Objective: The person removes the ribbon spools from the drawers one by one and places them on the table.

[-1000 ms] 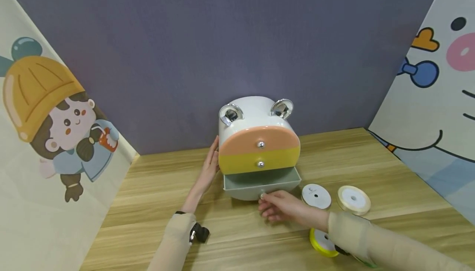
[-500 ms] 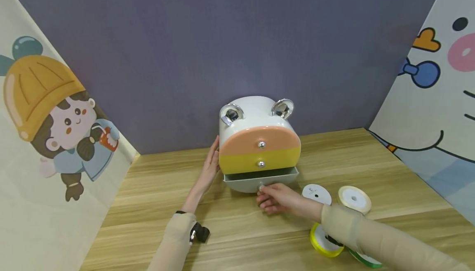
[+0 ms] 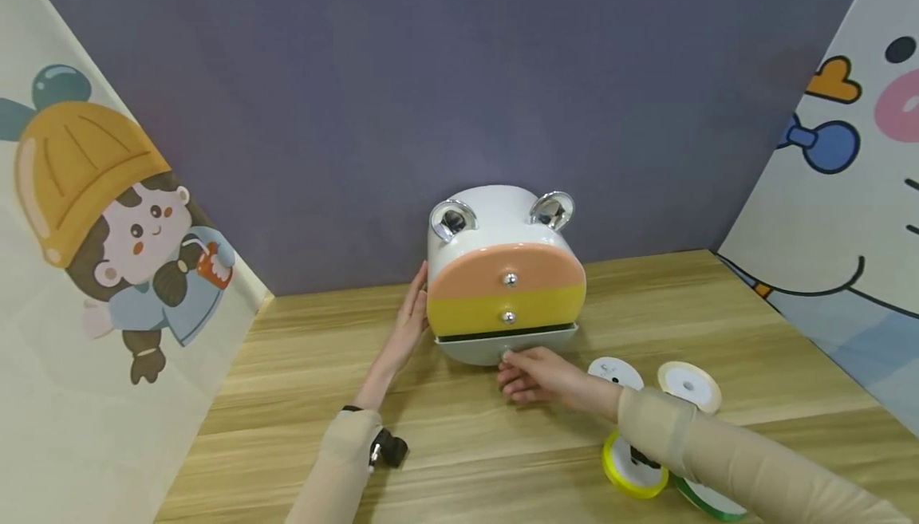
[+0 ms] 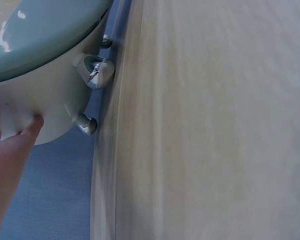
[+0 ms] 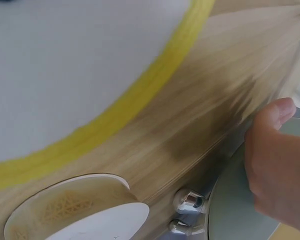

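Note:
A small white drawer cabinet (image 3: 495, 217) with round silver ears stands at the table's back in the head view. Its orange and yellow drawers are closed, while the grey-green bottom drawer (image 3: 470, 351) sticks out slightly, leaving a thin dark gap. My right hand (image 3: 538, 374) pinches that drawer's knob (image 3: 507, 355) between thumb and forefinger; the fingers largely cover the knob. Against the cabinet's left side lies my left hand (image 3: 408, 325), fingers extended. The left wrist view shows fingertips of this hand (image 4: 10, 165) touching the white wall (image 4: 50, 102).
Ribbon spools lie right of the cabinet: a white one (image 3: 613, 370), a cream one (image 3: 689, 384), a yellow one (image 3: 632, 472) and a green-edged one (image 3: 711, 500), partly under the right forearm. Behind the cabinet rises a dark blue-grey panel (image 3: 359, 109).
The bottom drawer has slid inward from well open to a narrow gap, my right hand moving with it on the knob. My left hand stays at the cabinet's side.

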{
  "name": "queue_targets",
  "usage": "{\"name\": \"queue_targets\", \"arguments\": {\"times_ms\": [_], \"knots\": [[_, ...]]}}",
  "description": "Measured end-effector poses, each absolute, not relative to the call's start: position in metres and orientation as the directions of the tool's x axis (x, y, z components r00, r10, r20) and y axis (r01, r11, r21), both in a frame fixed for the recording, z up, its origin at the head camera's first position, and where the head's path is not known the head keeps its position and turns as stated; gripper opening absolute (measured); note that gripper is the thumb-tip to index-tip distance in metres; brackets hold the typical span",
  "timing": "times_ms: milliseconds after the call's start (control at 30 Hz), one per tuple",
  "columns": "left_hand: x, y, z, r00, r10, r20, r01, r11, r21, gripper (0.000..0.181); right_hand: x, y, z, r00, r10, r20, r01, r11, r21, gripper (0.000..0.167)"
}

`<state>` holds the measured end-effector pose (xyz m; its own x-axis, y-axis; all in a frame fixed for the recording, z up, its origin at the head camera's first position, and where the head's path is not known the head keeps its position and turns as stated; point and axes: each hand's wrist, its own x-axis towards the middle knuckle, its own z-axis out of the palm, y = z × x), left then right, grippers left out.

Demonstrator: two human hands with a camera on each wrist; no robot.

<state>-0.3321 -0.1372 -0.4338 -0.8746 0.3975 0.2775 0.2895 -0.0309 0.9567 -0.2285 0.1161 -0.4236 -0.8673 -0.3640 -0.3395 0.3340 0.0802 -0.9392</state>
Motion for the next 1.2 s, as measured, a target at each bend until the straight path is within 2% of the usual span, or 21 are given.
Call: {"name": "queue_targets", "arguments": {"times_ms": [800, 1033, 1200], "knots": [[-0.328, -0.133, -0.435, -0.864, 0.415, 0.286, 0.296, -0.043, 0.954, 0.051, -0.232, 0.120, -0.421, -0.879, -0.333, -0.340, 0.338, 0.067, -0.939, 0.041], [-0.329, -0.138, -0.435, -0.866, 0.413, 0.282, 0.324, 0.034, 0.946, 0.052, -0.227, 0.120, -0.424, -0.865, -0.317, -0.388, 0.395, 0.047, -0.918, 0.041], [-0.325, -0.147, -0.430, -0.876, 0.398, 0.274, 0.342, 0.112, 0.933, 0.053, -0.219, 0.130, -0.420, -0.866, -0.356, -0.351, 0.341, 0.091, -0.936, 0.049]]}}
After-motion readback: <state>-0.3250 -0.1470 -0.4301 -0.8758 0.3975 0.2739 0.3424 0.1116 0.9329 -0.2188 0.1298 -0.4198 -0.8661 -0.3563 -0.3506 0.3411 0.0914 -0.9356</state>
